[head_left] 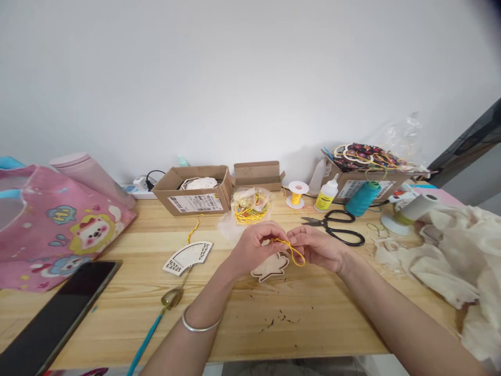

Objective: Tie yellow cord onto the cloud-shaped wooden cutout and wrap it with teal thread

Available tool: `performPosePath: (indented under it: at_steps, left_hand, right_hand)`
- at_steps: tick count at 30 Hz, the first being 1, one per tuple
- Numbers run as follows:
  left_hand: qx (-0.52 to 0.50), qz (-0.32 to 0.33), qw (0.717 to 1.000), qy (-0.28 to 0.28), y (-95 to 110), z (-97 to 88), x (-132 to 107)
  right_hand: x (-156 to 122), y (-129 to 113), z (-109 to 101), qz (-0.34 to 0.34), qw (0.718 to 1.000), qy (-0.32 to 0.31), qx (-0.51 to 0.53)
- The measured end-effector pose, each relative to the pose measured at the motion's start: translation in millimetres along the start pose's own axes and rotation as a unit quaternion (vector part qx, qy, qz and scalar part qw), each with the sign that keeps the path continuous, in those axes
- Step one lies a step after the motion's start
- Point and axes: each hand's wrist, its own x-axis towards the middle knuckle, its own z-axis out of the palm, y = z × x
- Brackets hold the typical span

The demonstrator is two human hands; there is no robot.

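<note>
Clock from view centre: at 5 we can't trace the yellow cord [299, 258] where fingers of the left hand [256, 244] and right hand [315, 246] cover it; the left hand also hides part of the wooden cutout [270, 270]. Edge crops we see: phone [58, 318] at 8, pink bag [35, 224] at 9, teal tassel [146, 339] at 7, cream cloth [450, 277] at 4. White label [195, 202] at 9: print too small for us.

Left of the left hand [256, 244], a pink cartoon bag [35, 224] apparently reads "HI" [61, 214]. Carton labels [194, 202] beyond are illegible.
</note>
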Motion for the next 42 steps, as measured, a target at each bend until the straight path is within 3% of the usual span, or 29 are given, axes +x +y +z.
performPosePath:
  at_steps: [8,12,16,20,24,27,29,32,38,42]
  left_hand:
    - [-0.073,0.055,0.994,0.065,-3,4.8,0]
    - [-0.115,0.021,0.984,0.136,-6,4.7,-1]
    - [-0.132,-0.024,0.974,0.182,-7,3.3,-1]
    - [-0.128,-0.076,0.965,0.214,-8,3.2,0]
    - [-0.13,-0.094,0.959,0.233,-10,3.5,2]
    - [-0.124,-0.095,0.958,0.242,-12,3.1,2]
    - [-0.13,-0.101,0.956,0.242,-11,3.2,3]
    - [-0.152,-0.121,0.952,0.237,-10,4.1,3]
    - [-0.178,-0.139,0.941,0.251,-8,4.0,3]
    - [-0.174,-0.126,0.943,0.252,-9,0.5,4]
  right_hand:
    - [1,2,8,-0.041,0.997,0.001,0.065]
    - [0,-2,11,-0.065,0.996,0.036,0.049]
    - [1,-3,14,-0.139,0.983,0.109,-0.048]
    - [3,-1,18,-0.206,0.942,0.18,-0.193]
    - [4,0,17,-0.27,0.871,0.245,-0.33]
    - [2,-2,17,-0.313,0.829,0.269,-0.377]
    - [1,-4,17,-0.328,0.819,0.274,-0.382]
    - [1,-3,18,-0.326,0.835,0.273,-0.349]
    - [4,2,17,-0.278,0.904,0.26,-0.196]
    - [4,-1,15,-0.237,0.925,0.245,-0.168]
